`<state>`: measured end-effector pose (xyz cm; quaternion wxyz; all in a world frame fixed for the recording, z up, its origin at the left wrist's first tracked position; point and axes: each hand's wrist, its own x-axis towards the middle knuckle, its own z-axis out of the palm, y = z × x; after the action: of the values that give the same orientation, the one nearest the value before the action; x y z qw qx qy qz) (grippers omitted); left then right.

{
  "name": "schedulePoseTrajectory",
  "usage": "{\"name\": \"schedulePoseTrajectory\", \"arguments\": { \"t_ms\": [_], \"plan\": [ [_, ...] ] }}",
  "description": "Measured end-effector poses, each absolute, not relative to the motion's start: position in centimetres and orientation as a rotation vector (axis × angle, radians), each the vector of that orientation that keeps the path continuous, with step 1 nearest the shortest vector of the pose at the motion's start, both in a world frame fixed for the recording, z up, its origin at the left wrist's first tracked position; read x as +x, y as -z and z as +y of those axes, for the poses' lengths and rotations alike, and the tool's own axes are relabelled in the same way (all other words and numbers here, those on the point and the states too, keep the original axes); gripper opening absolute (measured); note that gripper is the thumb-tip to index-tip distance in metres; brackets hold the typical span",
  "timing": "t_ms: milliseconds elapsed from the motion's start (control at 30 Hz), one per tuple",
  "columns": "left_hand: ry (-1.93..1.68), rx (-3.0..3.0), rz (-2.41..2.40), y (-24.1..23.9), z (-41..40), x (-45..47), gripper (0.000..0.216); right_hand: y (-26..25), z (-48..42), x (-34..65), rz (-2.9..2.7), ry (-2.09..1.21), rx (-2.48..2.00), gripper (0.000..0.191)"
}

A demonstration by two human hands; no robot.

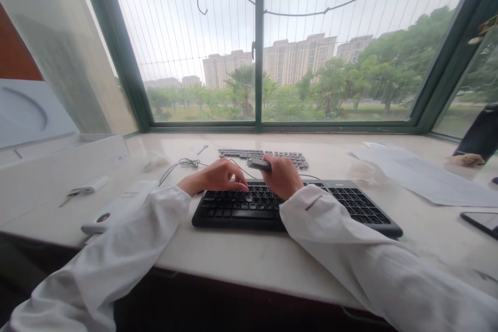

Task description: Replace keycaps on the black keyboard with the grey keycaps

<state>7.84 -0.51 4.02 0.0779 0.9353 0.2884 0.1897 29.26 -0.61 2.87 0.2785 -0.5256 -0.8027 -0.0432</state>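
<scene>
A black keyboard (249, 213) lies on the white surface in front of me, with many key positions bare of their caps. My right hand (283, 174) is closed around a short black tool (260, 165), held above the upper keys; its tip is too small to make out. My left hand (223, 174) rests over the upper left keys, fingers curled and thumb reaching toward the key area. Whatever its fingers hold, if anything, is hidden. Behind the keyboard, loose dark keycaps (295, 160) are laid out in rows, partly covered by my right hand.
A thin cable (189, 163) coils behind my left hand. To the left are a white device (116, 207), a key (72, 194) and a white box (58, 171). Paper sheets (431, 174) and a phone (482, 222) lie right. A window frame (258, 62) stands beyond.
</scene>
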Motion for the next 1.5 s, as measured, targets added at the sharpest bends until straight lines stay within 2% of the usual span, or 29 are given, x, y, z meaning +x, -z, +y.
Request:
{"name": "schedulePoseTrajectory", "arguments": {
  "t_ms": [67, 133, 233, 367, 500, 1033, 1500],
  "plan": [
    [-0.566, 2.759, 0.797, -4.2, -0.9, 7.8, 0.024, -2.9, -0.4, 29.3, -2.068, 0.062, -1.318, 0.020],
    [-0.580, 2.721, 0.762, -4.1, -1.1, 7.8, 0.023, -2.8, -0.2, 29.2, -1.949, -0.073, -1.218, 0.026],
    [-0.576, 2.683, 0.721, -3.8, -1.2, 7.7, 0.023, -2.5, -0.4, 28.4, -1.735, -0.450, -1.072, 0.040],
    [-0.588, 2.701, 0.686, -3.5, -1.4, 7.9, 0.025, -2.1, -1.4, 26.7, -1.500, -1.022, -0.828, 0.040],
    [-0.588, 2.775, 0.625, -3.6, -1.6, 8.2, 0.022, -1.7, -2.4, 25.7, -1.330, -1.283, -0.651, 0.044],
    [-0.479, 2.793, 0.635, -3.9, -1.9, 8.5, 0.015, -0.9, -3.3, 24.8, -1.195, -1.397, -0.580, 0.049],
    [-0.482, 2.759, 0.664, -3.8, -1.8, 8.5, 0.012, -1.3, -3.8, 24.2, -1.202, -1.319, -0.673, 0.049]
  ]
}}
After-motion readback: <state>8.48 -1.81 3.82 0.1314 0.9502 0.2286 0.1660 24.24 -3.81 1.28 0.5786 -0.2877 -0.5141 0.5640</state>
